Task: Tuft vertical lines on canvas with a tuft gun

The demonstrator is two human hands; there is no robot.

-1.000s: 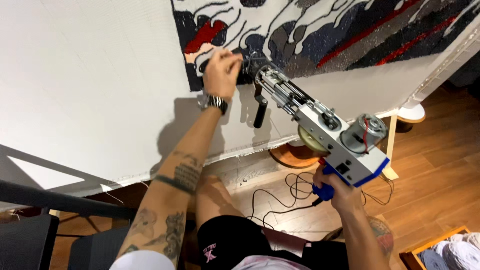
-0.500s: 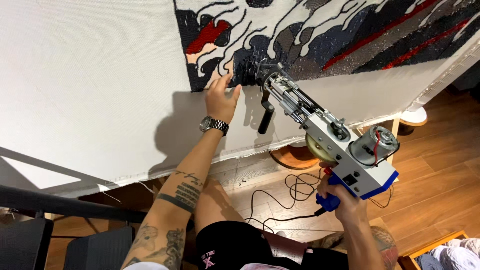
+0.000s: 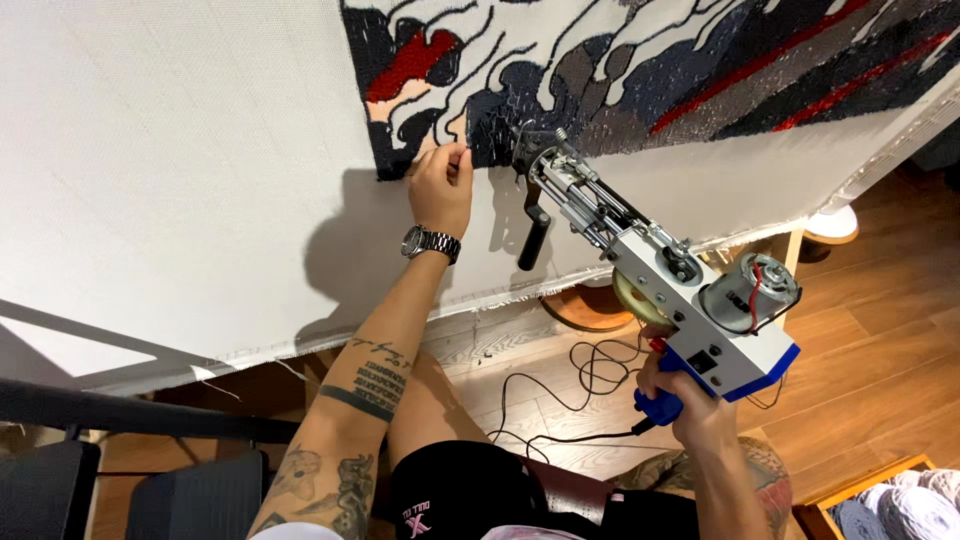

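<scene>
1. The tufting gun sits at centre, slanting from its needle end at about 11 o'clock, pressed against the cloth, down to its motor and blue base at 4 o'clock. I judge the slant keeps the needle square to the fabric.
2. My right hand is wrapped shut around the blue grip under the gun, fingers fully curled, bearing its weight from below.
3. My left hand, at 9 o'clock from the needle, has its fingertips pinched nearly closed at the lower edge of the tufted pattern; whether they grip a strand of yarn or only press the cloth, I cannot tell. It rests just beside the needle, likely to steady the cloth there.
4. The white backing cloth stretches across the frame at 10 o'clock, taut so it takes the needle.
5. A black power cord loops over the wooden floor at 6 o'clock, slack enough to let the gun travel.
6. Balls of yarn lie in a box at 5 o'clock, well apart.
</scene>
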